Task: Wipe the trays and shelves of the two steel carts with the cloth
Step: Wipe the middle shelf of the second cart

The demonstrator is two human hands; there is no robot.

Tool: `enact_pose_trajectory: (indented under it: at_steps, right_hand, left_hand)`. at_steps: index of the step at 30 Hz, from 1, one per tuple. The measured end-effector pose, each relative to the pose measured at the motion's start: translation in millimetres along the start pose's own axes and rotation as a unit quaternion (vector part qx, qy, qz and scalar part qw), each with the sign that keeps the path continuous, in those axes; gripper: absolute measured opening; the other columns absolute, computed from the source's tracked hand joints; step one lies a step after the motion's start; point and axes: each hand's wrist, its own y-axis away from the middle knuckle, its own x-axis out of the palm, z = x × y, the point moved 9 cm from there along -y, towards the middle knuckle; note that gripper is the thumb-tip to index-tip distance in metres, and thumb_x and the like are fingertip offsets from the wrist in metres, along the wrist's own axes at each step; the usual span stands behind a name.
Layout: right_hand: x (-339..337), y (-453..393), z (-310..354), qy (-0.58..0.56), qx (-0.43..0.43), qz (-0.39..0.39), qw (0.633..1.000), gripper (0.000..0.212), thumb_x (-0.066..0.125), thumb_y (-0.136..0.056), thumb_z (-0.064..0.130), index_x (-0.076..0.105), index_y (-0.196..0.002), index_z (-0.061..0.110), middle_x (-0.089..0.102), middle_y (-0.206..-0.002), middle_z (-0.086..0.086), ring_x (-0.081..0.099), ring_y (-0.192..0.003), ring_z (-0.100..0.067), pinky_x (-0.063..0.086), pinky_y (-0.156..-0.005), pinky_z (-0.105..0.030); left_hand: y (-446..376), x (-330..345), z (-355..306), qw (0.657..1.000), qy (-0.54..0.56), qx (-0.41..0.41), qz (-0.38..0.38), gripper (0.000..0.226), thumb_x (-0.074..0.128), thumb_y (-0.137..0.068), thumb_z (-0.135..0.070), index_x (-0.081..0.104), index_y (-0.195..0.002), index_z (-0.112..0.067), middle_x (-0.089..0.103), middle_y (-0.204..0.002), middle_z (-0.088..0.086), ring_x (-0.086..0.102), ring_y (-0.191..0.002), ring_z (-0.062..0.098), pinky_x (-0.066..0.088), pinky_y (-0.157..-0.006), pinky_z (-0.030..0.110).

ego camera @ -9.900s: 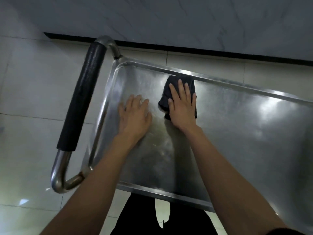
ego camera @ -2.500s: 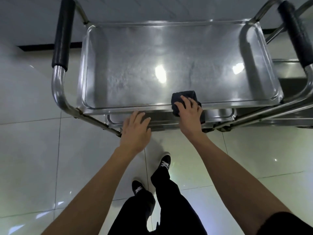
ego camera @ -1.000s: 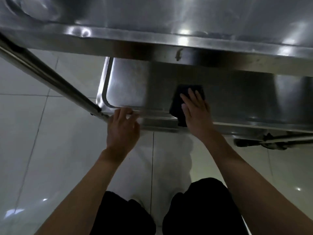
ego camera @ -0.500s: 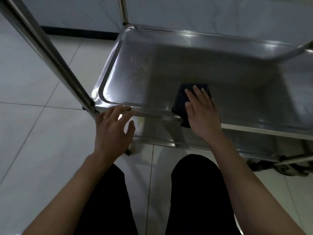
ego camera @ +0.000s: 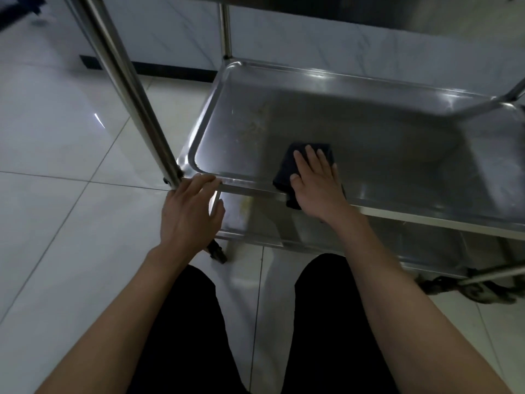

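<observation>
The steel cart's middle shelf is a shallow tray below the top tray's underside. A dark cloth lies on its near edge, draped partly over the rim. My right hand presses flat on the cloth with fingers spread. My left hand grips the shelf's near-left corner rim, next to the slanted steel post. A lower shelf shows beneath. Yellowish smears mark the middle shelf's left part.
My knees in black trousers are close under the cart. A caster wheel sits by my left wrist, another wheel at the right. Glossy white floor tiles spread to the left; a marble wall with dark skirting stands behind.
I came down from the top tray to the middle shelf. Over the last second the view rose above the shelf; my right hand stayed on the cloth at the near rim and my left hand took the corner rim.
</observation>
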Motion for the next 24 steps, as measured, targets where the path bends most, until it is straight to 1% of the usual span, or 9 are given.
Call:
enact_pose_trajectory:
  at_steps: [4, 6, 10, 13, 15, 17, 20, 22, 24]
  right_hand:
    - [12, -20, 46, -0.004, -0.038, 0.014, 0.999, 0.055, 0.022, -0.108, 0.036, 0.008, -0.16, 0.026, -0.011, -0.167, -0.001, -0.012, -0.153, -0.023, -0.005, -0.123, -0.049]
    - [17, -32, 71, -0.006, -0.057, 0.019, 0.998, 0.054, 0.022, -0.107, 0.036, 0.011, -0.159, 0.028, -0.01, -0.168, 0.0, -0.012, -0.153, -0.023, -0.005, -0.123, -0.05]
    - [30, -56, 121, -0.018, -0.096, 0.037, 0.995, 0.052, 0.025, -0.105, 0.036, 0.019, -0.157, 0.03, -0.007, -0.168, 0.001, -0.01, -0.153, -0.023, -0.006, -0.121, -0.053]
    - [40, -72, 153, -0.025, -0.119, 0.056, 0.991, 0.053, 0.029, -0.105, 0.039, 0.021, -0.157, 0.031, -0.006, -0.168, 0.002, -0.01, -0.153, -0.022, -0.007, -0.121, -0.054]
    - [44, -79, 169, -0.026, -0.133, 0.065, 0.989, 0.053, 0.03, -0.105, 0.039, 0.02, -0.157, 0.032, -0.007, -0.168, 0.002, -0.011, -0.153, -0.022, -0.008, -0.122, -0.053]
    - [45, -83, 177, -0.029, -0.142, 0.067, 0.987, 0.054, 0.031, -0.105, 0.038, 0.02, -0.157, 0.032, -0.007, -0.168, 0.002, -0.011, -0.153, -0.022, -0.008, -0.122, -0.053]
    - [44, -83, 176, -0.024, -0.156, 0.06, 0.986, 0.053, 0.03, -0.105, 0.037, 0.02, -0.157, 0.032, -0.005, -0.168, 0.002, -0.009, -0.154, -0.022, -0.006, -0.122, -0.052]
    - [43, -81, 171, -0.024, -0.163, 0.05, 0.985, 0.052, 0.029, -0.106, 0.037, 0.02, -0.157, 0.031, -0.003, -0.168, 0.002, -0.007, -0.154, -0.021, -0.004, -0.122, -0.051]
    - [40, -76, 162, -0.031, -0.161, 0.033, 0.986, 0.051, 0.029, -0.106, 0.037, 0.022, -0.156, 0.03, -0.001, -0.168, 0.002, -0.005, -0.154, -0.021, -0.003, -0.123, -0.05]
  left_hand:
    - [-3, 0, 10, 0.999, -0.014, -0.037, 0.03, 0.039, 0.069, -0.087, -0.021, 0.068, -0.125, -0.027, 0.054, -0.136, 0.009, 0.049, -0.126, 0.033, 0.044, -0.089, 0.048]
    - [-5, 0, 16, 0.998, -0.011, -0.048, 0.039, 0.039, 0.068, -0.088, -0.022, 0.068, -0.126, -0.032, 0.056, -0.134, 0.008, 0.048, -0.126, 0.031, 0.044, -0.091, 0.049]
    - [-8, -6, 26, 0.998, 0.008, -0.046, 0.042, 0.034, 0.065, -0.09, -0.026, 0.069, -0.124, -0.025, 0.065, -0.127, 0.002, 0.058, -0.118, 0.027, 0.048, -0.088, 0.046]
    - [-8, -11, 29, 0.998, 0.016, -0.052, 0.041, 0.035, 0.063, -0.091, -0.027, 0.068, -0.125, -0.021, 0.066, -0.128, -0.002, 0.059, -0.116, 0.023, 0.049, -0.087, 0.041]
    - [-7, -13, 27, 0.997, 0.013, -0.061, 0.036, 0.036, 0.066, -0.089, -0.026, 0.067, -0.125, -0.019, 0.066, -0.126, -0.001, 0.061, -0.111, 0.024, 0.05, -0.082, 0.038]
    - [-4, -13, 27, 0.997, 0.012, -0.07, 0.031, 0.039, 0.07, -0.086, -0.023, 0.067, -0.125, -0.016, 0.065, -0.126, 0.001, 0.063, -0.109, 0.027, 0.052, -0.08, 0.039]
    - [-2, -8, 33, 0.996, 0.014, -0.074, 0.039, 0.045, 0.07, -0.087, -0.021, 0.064, -0.131, -0.015, 0.061, -0.135, 0.003, 0.06, -0.119, 0.027, 0.051, -0.086, 0.043]
    - [-1, -4, 34, 0.996, 0.007, -0.073, 0.053, 0.047, 0.067, -0.089, -0.024, 0.061, -0.135, -0.017, 0.058, -0.139, 0.001, 0.056, -0.125, 0.025, 0.049, -0.089, 0.044]
    - [0, -2, 32, 0.995, -0.003, -0.074, 0.063, 0.046, 0.064, -0.09, -0.028, 0.061, -0.135, -0.021, 0.056, -0.14, -0.003, 0.054, -0.126, 0.022, 0.047, -0.089, 0.042]
